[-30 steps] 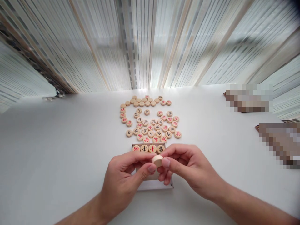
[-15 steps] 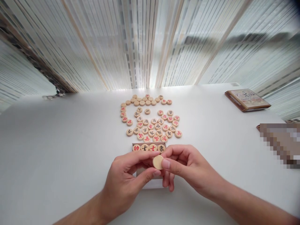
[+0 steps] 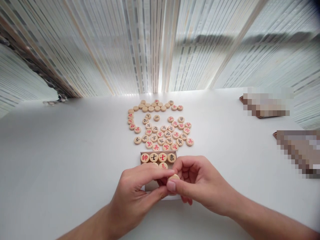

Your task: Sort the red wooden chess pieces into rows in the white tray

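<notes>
A round wooden Chinese chess piece (image 3: 174,177) is pinched over the small box, its lettering out of sight. The thumb and forefinger of my right hand (image 3: 202,181) grip it from the right. From the left, my left hand (image 3: 136,190) closes its forefinger and thumb on the same piece. Beneath both hands stands the open box (image 3: 160,152), partly hidden by them. Its back row holds several pieces face up, among them a red one (image 3: 162,157) and a black one (image 3: 171,157). A red-lettered piece (image 3: 163,165) shows in the row nearer me.
Loose pieces with red or black characters (image 3: 168,134) spread beyond the box. Several blank-looking ones (image 3: 151,108) lie farther back on the white table (image 3: 82,160). Two blurred-out box-like objects, one brown-edged (image 3: 261,111), rest at the right. Striped blinds (image 3: 155,46) hang behind.
The held piece has tilted, showing less of its pale face, and sits slightly lower and to the right. More of the box's second row has come into view.
</notes>
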Demonstrator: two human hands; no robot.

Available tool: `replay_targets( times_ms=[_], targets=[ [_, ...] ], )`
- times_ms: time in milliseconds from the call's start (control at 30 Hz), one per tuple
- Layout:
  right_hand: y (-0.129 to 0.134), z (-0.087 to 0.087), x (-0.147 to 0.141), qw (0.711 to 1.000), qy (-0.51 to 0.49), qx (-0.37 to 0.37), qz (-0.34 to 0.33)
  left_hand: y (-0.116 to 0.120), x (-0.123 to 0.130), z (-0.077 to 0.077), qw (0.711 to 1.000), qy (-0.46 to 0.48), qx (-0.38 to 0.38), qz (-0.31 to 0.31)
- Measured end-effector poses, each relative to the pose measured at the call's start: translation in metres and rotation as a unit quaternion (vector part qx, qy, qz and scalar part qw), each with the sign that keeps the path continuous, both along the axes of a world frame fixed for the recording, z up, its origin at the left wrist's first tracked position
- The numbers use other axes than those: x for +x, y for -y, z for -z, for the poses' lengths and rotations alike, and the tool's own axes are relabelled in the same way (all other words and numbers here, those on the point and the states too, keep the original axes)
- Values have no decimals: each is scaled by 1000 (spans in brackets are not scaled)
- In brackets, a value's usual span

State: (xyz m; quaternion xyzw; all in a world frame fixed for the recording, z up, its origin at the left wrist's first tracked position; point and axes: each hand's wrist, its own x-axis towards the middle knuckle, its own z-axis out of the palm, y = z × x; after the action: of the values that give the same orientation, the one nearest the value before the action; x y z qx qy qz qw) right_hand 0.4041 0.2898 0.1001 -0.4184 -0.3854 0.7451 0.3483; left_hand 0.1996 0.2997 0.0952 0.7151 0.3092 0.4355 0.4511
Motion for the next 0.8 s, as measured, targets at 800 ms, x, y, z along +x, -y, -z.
replay_targets(
  times_ms=[800],
  targets=[
    [-3, 2, 0, 997, -65, -35, -6, 2, 0, 0, 999, 26, -22, -14]
  ],
)
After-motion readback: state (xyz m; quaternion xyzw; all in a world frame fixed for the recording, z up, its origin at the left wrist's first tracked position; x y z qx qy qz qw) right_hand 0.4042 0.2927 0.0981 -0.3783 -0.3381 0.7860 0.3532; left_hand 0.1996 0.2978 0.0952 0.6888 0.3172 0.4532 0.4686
